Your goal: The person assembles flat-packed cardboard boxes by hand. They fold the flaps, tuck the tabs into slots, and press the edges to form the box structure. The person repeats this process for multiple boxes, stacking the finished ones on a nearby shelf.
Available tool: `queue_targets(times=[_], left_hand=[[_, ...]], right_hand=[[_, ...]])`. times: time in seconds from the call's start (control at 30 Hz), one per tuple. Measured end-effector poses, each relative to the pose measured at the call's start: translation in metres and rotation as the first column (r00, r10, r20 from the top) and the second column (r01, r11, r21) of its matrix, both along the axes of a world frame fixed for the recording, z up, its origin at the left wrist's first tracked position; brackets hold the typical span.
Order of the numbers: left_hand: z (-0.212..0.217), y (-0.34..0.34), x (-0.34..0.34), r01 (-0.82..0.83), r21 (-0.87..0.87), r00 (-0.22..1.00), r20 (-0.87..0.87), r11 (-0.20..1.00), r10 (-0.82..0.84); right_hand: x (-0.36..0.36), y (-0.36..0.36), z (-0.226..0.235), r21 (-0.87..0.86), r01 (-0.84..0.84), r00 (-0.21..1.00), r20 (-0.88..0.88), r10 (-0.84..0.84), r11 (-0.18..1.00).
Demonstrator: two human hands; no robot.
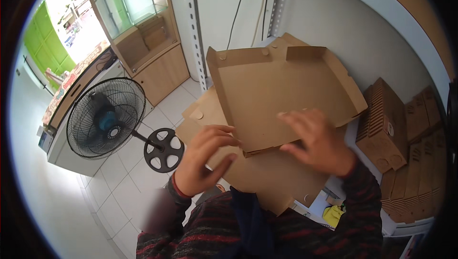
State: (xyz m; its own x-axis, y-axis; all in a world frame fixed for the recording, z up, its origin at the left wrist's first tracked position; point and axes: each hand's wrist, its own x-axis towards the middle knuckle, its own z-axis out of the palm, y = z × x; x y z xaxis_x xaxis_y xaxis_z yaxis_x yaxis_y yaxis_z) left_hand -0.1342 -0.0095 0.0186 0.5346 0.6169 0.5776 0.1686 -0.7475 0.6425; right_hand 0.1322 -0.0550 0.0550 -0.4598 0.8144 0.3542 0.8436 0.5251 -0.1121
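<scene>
A partly folded brown cardboard box [281, 96] lies in front of me, its side walls standing up around a flat base. Beneath it are flat cardboard blanks [267, 175] that stick out toward me and to the left. My left hand [207, 156] is at the box's near left corner, fingers spread and curved, with nothing in it. Over the near edge is my right hand [315, 139], somewhat blurred, its thumb and fingers apart. Whether either hand touches the cardboard, I cannot tell.
Folded brown boxes [415, 163] are stacked on the right of the white shelf, beside the wall. Near its front edge lies a yellow item [332, 215]. A black standing fan [107, 118] is on the tiled floor to the left, before a glass-fronted wooden cabinet [160, 75].
</scene>
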Motion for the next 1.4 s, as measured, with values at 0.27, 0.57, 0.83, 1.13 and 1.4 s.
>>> queue_targets(times=[0.27, 0.57, 0.83, 1.13, 1.4], left_hand=[[-0.010, 0.005, 0.079, 0.253, 0.167, 0.920, -0.345, 0.953, -0.185], [-0.025, 0.020, 0.082, 0.136, 0.125, 0.916, -0.393, 0.983, -0.077], [-0.019, 0.012, 0.076, 0.159, 0.072, 0.884, -0.455, 0.985, -0.109], [-0.014, 0.008, 0.083, 0.174, 0.011, 0.882, -0.447, 0.985, -0.150], [-0.010, 0.029, 0.091, 0.365, -0.217, 0.792, -0.439, 0.906, -0.424]], right_hand=[[0.082, -0.037, 0.007, -0.261, 0.391, 0.895, 0.332, -0.298, 0.883], [0.097, -0.009, -0.015, -0.066, 0.256, 0.961, 0.129, -0.246, 0.964], [0.076, -0.005, -0.027, 0.079, 0.294, 0.927, 0.221, -0.304, 0.953], [0.051, -0.018, -0.014, 0.195, 0.078, 0.946, 0.295, -0.134, 0.978], [0.016, -0.038, -0.021, 0.231, 0.028, 0.855, 0.499, -0.143, 0.973]])
